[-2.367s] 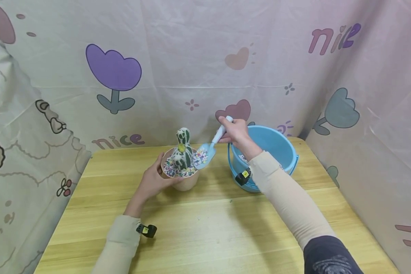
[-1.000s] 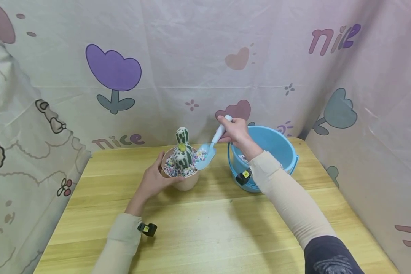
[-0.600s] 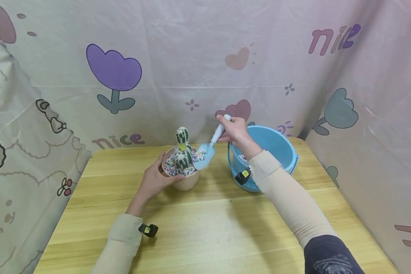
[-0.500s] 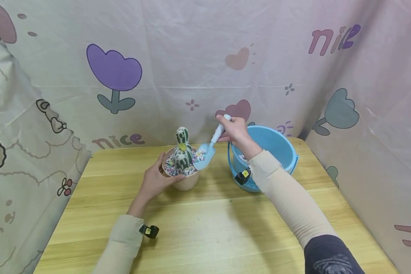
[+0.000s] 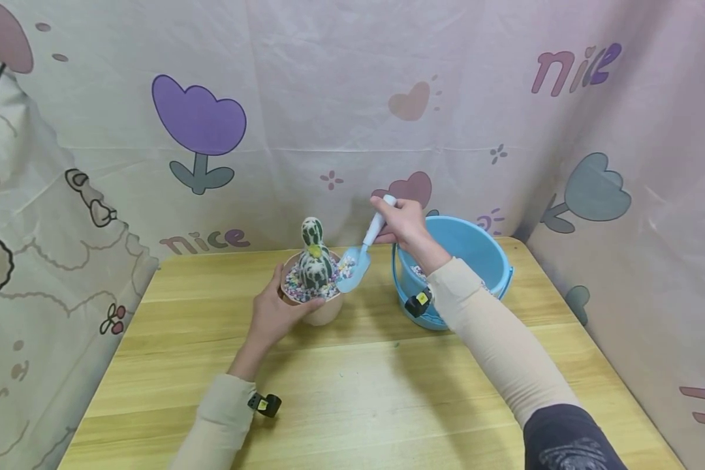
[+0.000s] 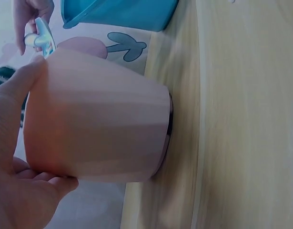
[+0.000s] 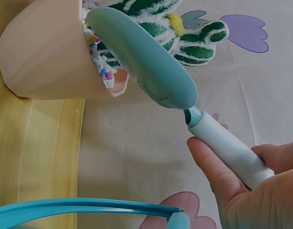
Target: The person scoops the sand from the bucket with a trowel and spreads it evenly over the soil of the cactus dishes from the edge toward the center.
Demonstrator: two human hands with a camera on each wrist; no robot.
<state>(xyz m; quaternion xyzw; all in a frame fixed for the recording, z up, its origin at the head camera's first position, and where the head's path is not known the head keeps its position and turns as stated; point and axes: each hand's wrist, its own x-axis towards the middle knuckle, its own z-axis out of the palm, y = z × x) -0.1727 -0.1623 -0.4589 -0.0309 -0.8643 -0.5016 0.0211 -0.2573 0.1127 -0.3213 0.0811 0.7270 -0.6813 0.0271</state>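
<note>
A peach-coloured flower pot [image 6: 98, 114] stands on the table, filled with multicoloured pebbles [image 5: 296, 285]. From the pebbles rises a green cactus [image 5: 315, 267] with white fuzz and a yellow flower. My left hand [image 5: 273, 313] grips the pot at its rim, thumb in front and fingers behind. My right hand [image 5: 405, 222] holds a light blue trowel [image 7: 146, 57] by its white handle. The trowel's blade tilts down over the pot's right rim beside the cactus, with pebbles on it in the head view. In the right wrist view only the blade's underside shows.
A light blue bucket [image 5: 476, 238] with its handle hanging down stands at the back right, under my right forearm; some pebbles show inside. The wooden table [image 5: 352, 391] ends at a printed cloth backdrop [image 5: 305, 98] behind and at both sides.
My left hand and the pot have shifted slightly to the right, the left forearm swinging inward. The trowel stays over the pot's rim, with fewer pebbles showing on its blade than at first.
</note>
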